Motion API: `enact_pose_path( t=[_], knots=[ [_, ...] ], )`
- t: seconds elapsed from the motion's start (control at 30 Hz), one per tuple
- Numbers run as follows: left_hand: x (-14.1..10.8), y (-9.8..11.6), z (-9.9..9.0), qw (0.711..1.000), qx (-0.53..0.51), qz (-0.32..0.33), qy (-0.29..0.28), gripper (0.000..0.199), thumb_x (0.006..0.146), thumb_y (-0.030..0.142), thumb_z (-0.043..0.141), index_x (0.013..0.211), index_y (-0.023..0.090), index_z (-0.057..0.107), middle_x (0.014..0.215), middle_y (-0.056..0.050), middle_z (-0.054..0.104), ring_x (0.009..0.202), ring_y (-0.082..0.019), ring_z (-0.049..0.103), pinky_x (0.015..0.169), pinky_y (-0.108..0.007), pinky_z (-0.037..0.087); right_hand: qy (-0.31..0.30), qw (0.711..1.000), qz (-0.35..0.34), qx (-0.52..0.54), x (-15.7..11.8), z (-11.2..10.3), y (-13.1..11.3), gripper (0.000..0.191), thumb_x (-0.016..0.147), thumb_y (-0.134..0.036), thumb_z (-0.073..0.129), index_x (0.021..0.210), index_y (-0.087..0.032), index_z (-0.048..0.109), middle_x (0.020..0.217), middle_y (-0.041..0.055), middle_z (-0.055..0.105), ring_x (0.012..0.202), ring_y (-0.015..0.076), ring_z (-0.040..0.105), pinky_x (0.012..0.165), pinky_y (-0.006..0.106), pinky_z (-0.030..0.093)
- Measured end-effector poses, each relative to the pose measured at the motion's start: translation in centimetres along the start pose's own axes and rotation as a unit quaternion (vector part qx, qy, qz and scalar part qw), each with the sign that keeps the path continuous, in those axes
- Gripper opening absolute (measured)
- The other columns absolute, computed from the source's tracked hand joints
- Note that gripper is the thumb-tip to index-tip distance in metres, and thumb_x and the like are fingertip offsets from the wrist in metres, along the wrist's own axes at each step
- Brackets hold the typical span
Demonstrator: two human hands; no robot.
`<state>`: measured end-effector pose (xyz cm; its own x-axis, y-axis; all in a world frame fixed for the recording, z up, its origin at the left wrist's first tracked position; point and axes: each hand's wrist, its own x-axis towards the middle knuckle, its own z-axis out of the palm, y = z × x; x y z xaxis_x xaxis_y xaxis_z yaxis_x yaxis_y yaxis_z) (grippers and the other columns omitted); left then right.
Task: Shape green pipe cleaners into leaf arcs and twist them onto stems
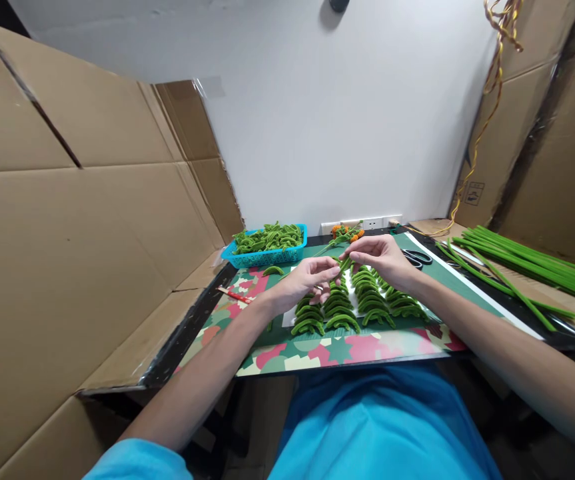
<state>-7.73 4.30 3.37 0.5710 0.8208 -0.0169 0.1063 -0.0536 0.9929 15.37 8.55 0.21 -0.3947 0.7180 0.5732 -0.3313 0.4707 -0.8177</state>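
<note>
My left hand (310, 280) and my right hand (380, 259) are close together above the mat. Their fingers pinch a small piece of green pipe cleaner (346, 263), partly hidden by the fingertips. Beneath them, curved green pipe-cleaner leaves (343, 323) lie in several neat columns on white paper (287, 318). A single curved leaf (272, 271) rests apart, to the left. Behind my hands, a bunch of orange pipe-cleaner flowers (354, 233) with green stems lies near the wall.
A blue basket (267, 258) heaped with green leaves stands at the back left. Black-handled scissors (420, 258) lie beyond my right hand. Long green pipe cleaners (532, 257) are piled at the right. Cardboard walls (92, 220) flank the table; a power strip (362, 225) sits at the back.
</note>
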Motion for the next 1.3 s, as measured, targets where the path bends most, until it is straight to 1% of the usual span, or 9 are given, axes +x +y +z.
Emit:
enact_pose_path(
  t=[0.2, 0.27, 0.4, 0.57, 0.7, 0.87, 1.07, 1.2, 1.3],
  knots=[
    [0.1, -0.26, 0.02, 1.0, -0.006, -0.023, 0.001, 0.045, 0.087, 0.057, 0.081, 0.098, 0.018, 0.063, 0.076, 0.004, 0.061, 0.049, -0.006, 0.057, 0.04, -0.017, 0.034, -0.03, 0.999, -0.007, 0.016, 0.03, -0.16, 0.21, 0.022, 0.088, -0.039, 0.087, 0.099, -0.02, 0.084, 0.098, 0.0076, 0.083, 0.072, 0.0151, 0.074, 0.067, 0.027, 0.065],
    [0.1, -0.24, 0.03, 1.0, -0.007, -0.028, 0.001, 0.046, 0.087, 0.058, 0.081, 0.097, 0.017, 0.064, 0.073, 0.004, 0.059, 0.049, -0.006, 0.056, 0.04, -0.017, 0.034, -0.033, 0.999, -0.007, 0.02, 0.04, -0.17, 0.25, 0.023, 0.089, -0.04, 0.086, 0.1, -0.02, 0.084, 0.098, 0.0076, 0.083, 0.074, 0.0155, 0.075, 0.067, 0.027, 0.065],
    [-0.01, 0.02, 0.13, 1.0, 0.0, -0.028, 0.003, 0.047, 0.085, 0.059, 0.082, 0.093, 0.016, 0.064, 0.062, 0.007, 0.049, 0.048, -0.007, 0.053, 0.041, -0.017, 0.031, -0.03, 0.999, 0.0, 0.017, 0.05, -0.09, 0.16, 0.024, 0.087, -0.041, 0.087, 0.1, -0.02, 0.084, 0.098, 0.0077, 0.083, 0.075, 0.0164, 0.074, 0.066, 0.028, 0.064],
    [0.0, -0.01, 0.08, 1.0, -0.002, -0.03, 0.005, 0.045, 0.084, 0.055, 0.085, 0.095, 0.018, 0.062, 0.062, 0.007, 0.052, 0.049, -0.008, 0.055, 0.042, -0.018, 0.034, -0.017, 1.0, 0.011, 0.016, 0.0, 0.15, -0.16, 0.028, 0.08, -0.042, 0.092, 0.096, -0.02, 0.084, 0.093, 0.0078, 0.083, 0.074, 0.017, 0.074, 0.064, 0.028, 0.063],
    [0.09, -0.33, -0.16, 0.999, 0.015, -0.029, -0.009, 0.044, 0.084, 0.053, 0.086, 0.097, 0.018, 0.063, 0.062, 0.006, 0.055, 0.048, -0.008, 0.053, 0.043, -0.018, 0.034, -0.002, 1.0, 0.017, 0.012, 0.01, 0.22, -0.11, 0.027, 0.077, -0.039, 0.094, 0.091, -0.019, 0.084, 0.09, 0.0082, 0.084, 0.072, 0.0172, 0.075, 0.061, 0.027, 0.061],
    [0.01, -0.27, -0.12, 0.999, 0.013, -0.028, -0.029, 0.044, 0.079, 0.049, 0.09, 0.092, 0.016, 0.063, 0.067, 0.006, 0.055, 0.051, -0.007, 0.052, 0.045, -0.019, 0.035, 0.005, 1.0, 0.02, 0.009, -0.01, 0.3, -0.1, 0.026, 0.074, -0.037, 0.096, 0.087, -0.019, 0.084, 0.087, 0.0083, 0.084, 0.069, 0.0173, 0.075, 0.06, 0.028, 0.061],
    [-0.12, 0.02, 0.02, 0.999, 0.016, -0.029, -0.033, 0.045, 0.077, 0.048, 0.092, 0.089, 0.016, 0.063, 0.069, 0.006, 0.054, 0.051, -0.006, 0.05, 0.045, -0.02, 0.036, 0.003, 1.0, 0.018, 0.011, -0.1, 0.55, -0.45, 0.025, 0.074, -0.036, 0.096, 0.086, -0.019, 0.083, 0.087, 0.0079, 0.084, 0.067, 0.0161, 0.074, 0.063, 0.029, 0.063],
    [-0.14, 0.04, -0.02, 0.999, 0.014, -0.027, -0.041, 0.043, 0.078, 0.046, 0.091, 0.089, 0.015, 0.063, 0.069, 0.006, 0.054, 0.05, -0.006, 0.05, 0.045, -0.019, 0.037, -0.005, 1.0, 0.011, 0.015, -0.11, 0.54, -0.41, 0.023, 0.075, -0.035, 0.095, 0.087, -0.019, 0.084, 0.088, 0.0075, 0.084, 0.064, 0.0148, 0.073, 0.063, 0.029, 0.063],
    [-0.18, 0.06, -0.03, 0.998, 0.016, -0.029, -0.05, 0.042, 0.08, 0.046, 0.089, 0.09, 0.015, 0.064, 0.068, 0.006, 0.054, 0.05, -0.006, 0.052, 0.046, -0.019, 0.039, -0.008, 1.0, 0.014, 0.013, -0.15, 0.46, -0.28, 0.024, 0.075, -0.036, 0.095, 0.088, -0.019, 0.084, 0.089, 0.0076, 0.084, 0.066, 0.0158, 0.073, 0.065, 0.03, 0.064]
  ],
)
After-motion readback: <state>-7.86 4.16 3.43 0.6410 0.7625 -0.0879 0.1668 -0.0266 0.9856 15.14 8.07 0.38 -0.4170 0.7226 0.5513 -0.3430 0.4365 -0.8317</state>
